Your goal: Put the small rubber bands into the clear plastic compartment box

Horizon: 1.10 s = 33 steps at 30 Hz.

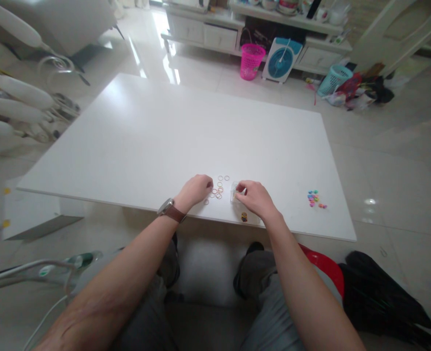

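Observation:
Several thin copper-coloured rings lie loosely near the front edge of the white table. Beside them, on their left, my left hand is closed with curled fingers; whatever it may hold is hidden. My right hand is at a small clear plastic box to the right of the rings. Its thumb and fingers are pinched together over or inside the box, and I cannot make out what is between them. A small yellow and dark figure lies below the box, close to the table edge.
Small bright multicoloured pieces lie in a group toward the table's right end. Beyond the table stand a pink basket, a blue and white fan and a teal basket. A red seat is under my right arm.

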Tool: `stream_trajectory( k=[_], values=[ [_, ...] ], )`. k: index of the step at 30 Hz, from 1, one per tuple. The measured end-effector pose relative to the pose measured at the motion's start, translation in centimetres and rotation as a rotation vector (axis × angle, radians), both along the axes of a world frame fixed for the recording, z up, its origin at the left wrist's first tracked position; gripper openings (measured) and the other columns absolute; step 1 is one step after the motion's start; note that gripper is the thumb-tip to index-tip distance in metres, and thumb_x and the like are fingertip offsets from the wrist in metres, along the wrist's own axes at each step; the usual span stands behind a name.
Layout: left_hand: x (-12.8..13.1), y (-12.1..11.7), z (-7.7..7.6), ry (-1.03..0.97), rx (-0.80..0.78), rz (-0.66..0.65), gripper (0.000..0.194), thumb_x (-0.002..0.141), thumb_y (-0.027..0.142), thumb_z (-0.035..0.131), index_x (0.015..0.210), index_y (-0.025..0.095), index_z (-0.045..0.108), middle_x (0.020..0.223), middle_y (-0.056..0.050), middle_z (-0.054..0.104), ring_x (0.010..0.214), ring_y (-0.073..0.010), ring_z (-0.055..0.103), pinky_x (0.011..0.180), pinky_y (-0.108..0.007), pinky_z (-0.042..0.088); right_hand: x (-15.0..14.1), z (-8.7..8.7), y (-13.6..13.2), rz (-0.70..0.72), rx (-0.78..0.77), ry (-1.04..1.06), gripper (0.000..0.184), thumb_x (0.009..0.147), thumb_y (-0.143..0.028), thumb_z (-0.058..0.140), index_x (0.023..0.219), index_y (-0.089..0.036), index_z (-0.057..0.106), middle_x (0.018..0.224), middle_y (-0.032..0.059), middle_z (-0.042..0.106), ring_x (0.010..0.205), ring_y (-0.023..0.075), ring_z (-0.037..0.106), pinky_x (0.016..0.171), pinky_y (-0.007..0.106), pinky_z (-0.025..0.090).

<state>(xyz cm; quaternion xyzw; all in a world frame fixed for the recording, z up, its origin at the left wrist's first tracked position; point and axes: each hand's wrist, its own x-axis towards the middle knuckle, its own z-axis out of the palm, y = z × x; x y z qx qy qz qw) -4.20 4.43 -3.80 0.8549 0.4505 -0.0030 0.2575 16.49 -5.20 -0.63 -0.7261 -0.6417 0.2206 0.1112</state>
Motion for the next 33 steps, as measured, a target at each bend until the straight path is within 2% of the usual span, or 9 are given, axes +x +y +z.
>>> stream_trajectory(
  k=[6,8,12,16,20,25,28,33],
  values=[
    [-0.7,0.6,0.1,-0.088,0.088,0.118,0.027,0.089,0.012,0.054,0.106,0.016,0.074,0.102,-0.010,0.075,0.092,-0.0197,0.067,0.088,-0.032,0.050,0.0,0.1,0.1,0.003,-0.011,0.001,0.014,0.085,-0.021,0.061,0.091,-0.021,0.074,0.098,0.0042,0.077,0.083,0.0174,0.065,0.077,0.027,0.042],
    [-0.4,0.2,0.0,-0.073,0.111,0.086,0.025,0.087,0.011,0.054,0.102,0.017,0.074,0.104,-0.010,0.074,0.093,-0.0201,0.066,0.087,-0.031,0.050,-0.1,0.1,0.1,0.004,-0.009,0.007,0.014,0.085,-0.021,0.062,0.091,-0.021,0.074,0.098,0.0041,0.077,0.083,0.0173,0.065,0.077,0.027,0.042],
    [0.2,-0.7,-0.2,0.049,0.030,0.011,0.017,0.083,0.014,0.057,0.086,0.019,0.074,0.090,-0.009,0.073,0.085,-0.0215,0.066,0.079,-0.032,0.050,-0.1,0.1,0.1,0.006,-0.003,0.003,0.013,0.086,-0.022,0.062,0.090,-0.022,0.074,0.097,0.0036,0.077,0.083,0.0171,0.065,0.076,0.027,0.042],
    [0.5,-1.2,-0.7,0.132,0.018,0.027,0.021,0.083,0.014,0.054,0.088,0.018,0.074,0.089,-0.011,0.074,0.083,-0.0219,0.067,0.075,-0.031,0.050,-0.2,0.2,0.0,0.011,-0.010,-0.003,0.013,0.087,-0.023,0.061,0.090,-0.021,0.074,0.097,0.0039,0.077,0.083,0.0169,0.065,0.076,0.027,0.042],
    [0.4,-1.2,-0.4,0.204,0.004,0.000,0.023,0.084,0.013,0.052,0.090,0.017,0.074,0.089,-0.013,0.074,0.083,-0.0224,0.069,0.073,-0.031,0.049,-0.2,0.3,0.0,0.010,-0.016,-0.006,0.014,0.088,-0.023,0.060,0.091,-0.022,0.075,0.097,0.0039,0.077,0.083,0.0172,0.065,0.076,0.027,0.042],
    [1.0,-1.4,0.2,0.124,-0.002,-0.060,0.022,0.091,0.017,0.051,0.089,0.016,0.073,0.094,-0.012,0.074,0.084,-0.0221,0.068,0.076,-0.031,0.049,-0.3,0.5,0.1,0.007,-0.031,-0.008,0.016,0.089,-0.024,0.060,0.093,-0.022,0.075,0.098,0.0046,0.077,0.087,0.0181,0.066,0.078,0.027,0.043],
    [1.5,-1.7,-0.5,0.061,0.059,-0.049,0.024,0.096,0.020,0.047,0.093,0.016,0.071,0.100,-0.012,0.073,0.090,-0.0220,0.067,0.082,-0.031,0.050,-0.5,0.6,0.1,0.011,-0.043,-0.012,0.017,0.090,-0.024,0.059,0.094,-0.022,0.075,0.098,0.0047,0.077,0.087,0.0182,0.066,0.078,0.027,0.044],
    [2.0,-2.3,-2.2,0.050,0.095,-0.043,0.023,0.095,0.017,0.047,0.098,0.016,0.070,0.104,-0.012,0.071,0.096,-0.0235,0.066,0.087,-0.033,0.050,-0.7,0.5,0.1,0.023,-0.054,-0.017,0.017,0.091,-0.026,0.059,0.094,-0.022,0.075,0.098,0.0052,0.077,0.089,0.0183,0.067,0.080,0.026,0.044]
  ],
)
